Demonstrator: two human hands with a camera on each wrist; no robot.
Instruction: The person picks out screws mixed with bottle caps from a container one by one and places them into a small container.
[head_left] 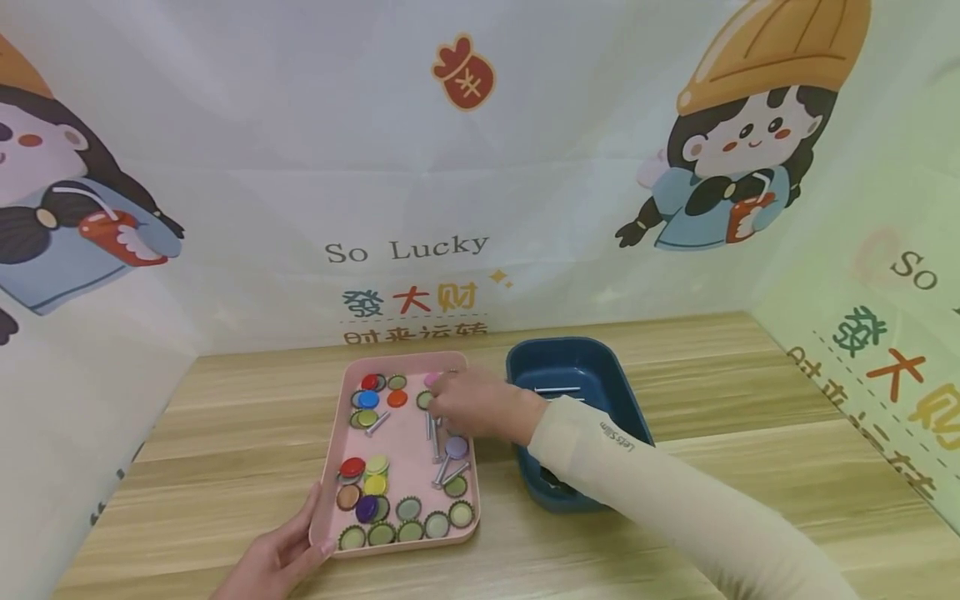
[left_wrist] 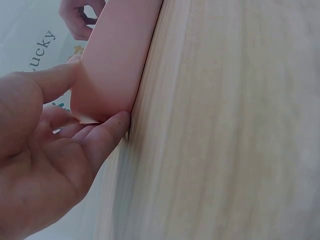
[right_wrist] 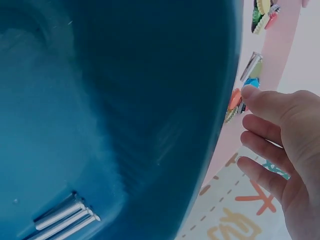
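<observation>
Right-hand grip (head_left: pixel 480 406): fingers slightly bent, thumb apart, nothing visible between; over upper right of pink tray (head_left: pixel 408 442). Left-hand grip (head_left: pixel 281 546): thumb and fingers pinch tray's lower-left corner. Tray, lower centre of head frame, holds bottle caps (head_left: pixel 381 534), silver bolts (head_left: pixel 434 444). Blue bin (head_left: pixel 592 367) beside it, lower right; 3 bolts (right_wrist: pixel 59 215) inside, lower left of right wrist frame. Wooden counter (head_left: pixel 195 467) below.

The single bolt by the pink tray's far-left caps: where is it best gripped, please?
I'd pinch the slanting bolt mid-shank from above, coming from the right: there the pink tray is bare, while an olive cap crowds its left.
</observation>
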